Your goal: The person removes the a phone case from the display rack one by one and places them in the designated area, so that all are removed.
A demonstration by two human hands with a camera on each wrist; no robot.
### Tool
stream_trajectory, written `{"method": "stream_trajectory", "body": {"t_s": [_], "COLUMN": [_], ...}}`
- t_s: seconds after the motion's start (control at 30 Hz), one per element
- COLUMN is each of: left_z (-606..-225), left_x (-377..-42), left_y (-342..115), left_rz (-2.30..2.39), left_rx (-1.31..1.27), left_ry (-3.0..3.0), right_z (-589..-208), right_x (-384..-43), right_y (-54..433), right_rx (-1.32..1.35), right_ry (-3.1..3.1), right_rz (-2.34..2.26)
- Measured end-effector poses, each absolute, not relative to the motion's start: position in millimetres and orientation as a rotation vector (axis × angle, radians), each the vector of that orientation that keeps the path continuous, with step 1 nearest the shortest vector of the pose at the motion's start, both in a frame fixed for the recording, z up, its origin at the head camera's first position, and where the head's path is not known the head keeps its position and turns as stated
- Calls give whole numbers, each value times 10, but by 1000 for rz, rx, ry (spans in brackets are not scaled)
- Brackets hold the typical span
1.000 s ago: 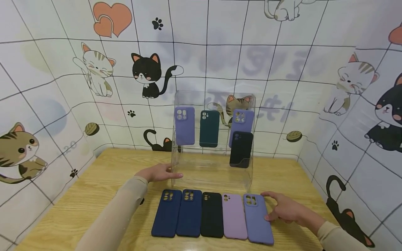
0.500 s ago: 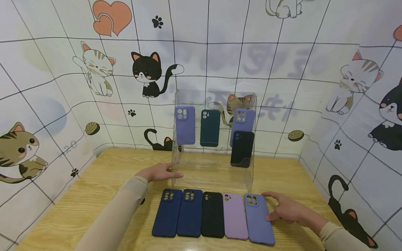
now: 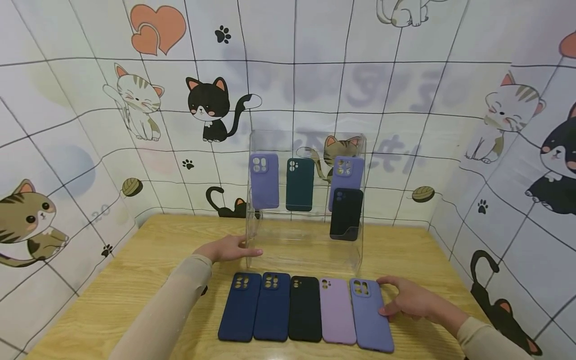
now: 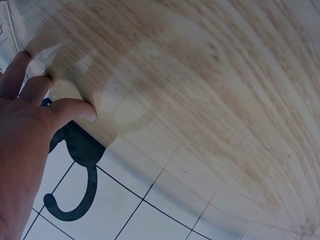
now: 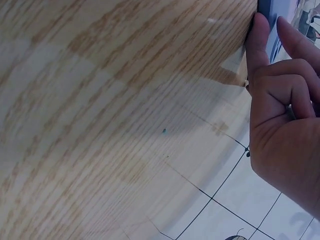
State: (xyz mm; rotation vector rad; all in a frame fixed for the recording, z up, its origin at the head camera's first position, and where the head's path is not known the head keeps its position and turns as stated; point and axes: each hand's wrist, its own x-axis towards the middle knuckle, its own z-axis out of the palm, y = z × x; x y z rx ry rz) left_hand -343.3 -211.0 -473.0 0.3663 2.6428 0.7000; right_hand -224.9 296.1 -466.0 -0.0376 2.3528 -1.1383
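My left hand (image 3: 228, 248) holds the left edge of a clear plastic display stand (image 3: 288, 260) low down, its thumb in front of the panel and the other fingers partly hidden behind it. In the left wrist view, the fingers of that hand (image 4: 35, 107) stand apart above the wood. Along the right edge of a periwinkle phone case (image 3: 371, 320), my right hand (image 3: 416, 300) touches with extended index finger and thumb. The right wrist view shows this hand (image 5: 282, 90) with its remaining fingers folded, and a sliver of the case (image 5: 274, 30) at the fingertips.
Beside the periwinkle case lie a lilac case (image 3: 336, 312), a black case (image 3: 305, 310) and two navy cases (image 3: 272, 312), side by side. On the stand are a purple case (image 3: 265, 185), a dark teal case (image 3: 299, 187), another purple case (image 3: 347, 170) and a black one (image 3: 345, 215).
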Motion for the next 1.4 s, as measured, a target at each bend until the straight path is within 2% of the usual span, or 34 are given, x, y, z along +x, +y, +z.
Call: {"method": "stream_trajectory", "body": {"t_s": [0.7, 1.4], "left_z": [-4736, -4732], "left_x": [-3446, -3435], "left_y": [-2093, -2099], "left_rz": [687, 664], "left_rx": [367, 363], "left_ry": [2647, 2645], "right_z": [-4503, -3481], "right_x": [-2273, -2659], "right_y": [2924, 2689], "right_rx": [-52, -301], "right_ry": [2393, 2620], "right_rz": [-1070, -906]}}
